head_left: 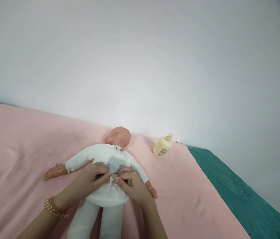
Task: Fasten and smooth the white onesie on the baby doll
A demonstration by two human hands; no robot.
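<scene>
A baby doll [102, 196] in white cloth clothing lies on its front, its bald head turned to the left. A grey rectangular piece [116, 163] shows in the middle of its back. Just below that piece, my left hand [96, 176] pinches the white clothing between thumb and fingers. My right hand [132, 182] is closed in a like pinch on the clothing, close beside the left. A short dark line, perhaps a gap in the cloth, runs between my fingertips. My fingers partly hide what they grip.
The doll rests on a pink cloth [184, 199] spread over a green surface [239, 186]. To the right of its head stands a pale yellow pump bottle [162, 147]. A white wall [140, 66] rises behind.
</scene>
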